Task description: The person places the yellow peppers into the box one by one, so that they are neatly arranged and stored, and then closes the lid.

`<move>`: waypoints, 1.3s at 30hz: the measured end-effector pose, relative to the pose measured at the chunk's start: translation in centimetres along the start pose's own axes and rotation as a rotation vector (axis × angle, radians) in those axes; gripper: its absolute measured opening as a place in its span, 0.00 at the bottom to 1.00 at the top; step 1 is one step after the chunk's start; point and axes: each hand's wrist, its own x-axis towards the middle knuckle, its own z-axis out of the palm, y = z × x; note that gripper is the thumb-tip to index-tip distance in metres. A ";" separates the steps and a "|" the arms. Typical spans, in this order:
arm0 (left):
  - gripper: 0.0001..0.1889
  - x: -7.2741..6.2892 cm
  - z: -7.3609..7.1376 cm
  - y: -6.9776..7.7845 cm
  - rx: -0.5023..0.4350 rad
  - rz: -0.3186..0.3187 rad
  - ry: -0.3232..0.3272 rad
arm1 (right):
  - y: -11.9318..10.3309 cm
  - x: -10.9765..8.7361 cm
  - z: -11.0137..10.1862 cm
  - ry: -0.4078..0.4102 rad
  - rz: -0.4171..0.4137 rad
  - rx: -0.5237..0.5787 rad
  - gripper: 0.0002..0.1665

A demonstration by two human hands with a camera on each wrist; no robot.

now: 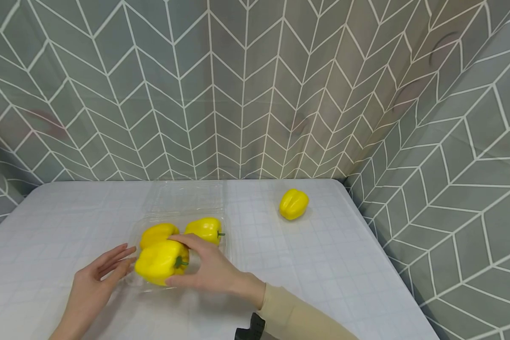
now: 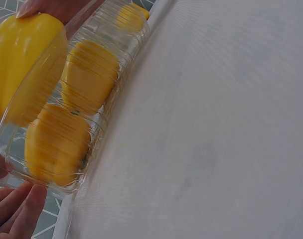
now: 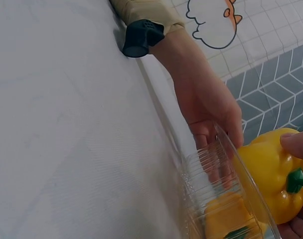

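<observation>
My right hand (image 1: pixel 210 267) grips a yellow bell pepper (image 1: pixel 159 262) between thumb and fingers; its green stem faces right. The pepper is over the front left part of a clear plastic clamshell box (image 1: pixel 167 287). Inside the box lie two more yellow peppers, one at the back left (image 1: pixel 157 232) and one at the back right (image 1: pixel 203 228). My left hand (image 1: pixel 95 281) is at the box's left side, fingers fairly straight. Its fingertips (image 2: pixel 32 204) appear to touch the outside of the wall in the left wrist view.
The box's clear lid (image 1: pixel 184 196) lies folded back toward the rear table edge. Another yellow pepper (image 1: pixel 294 204) sits on the white table (image 1: pixel 306 264) at the back right. Grey chevron-patterned curtains (image 1: pixel 229 94) stand behind and to the right.
</observation>
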 end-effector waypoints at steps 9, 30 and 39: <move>0.28 0.0 0.1 0.1 -0.028 0.008 -0.002 | -0.1 0.6 0.0 -0.020 0.047 -0.110 0.44; 0.29 0.2 0.3 0.2 0.020 -0.034 -0.016 | 0.5 0.9 0.8 -0.019 0.073 -0.058 0.43; 0.29 0.2 0.3 0.0 0.023 -0.030 -0.015 | 0.8 0.8 0.9 0.002 0.006 -0.129 0.42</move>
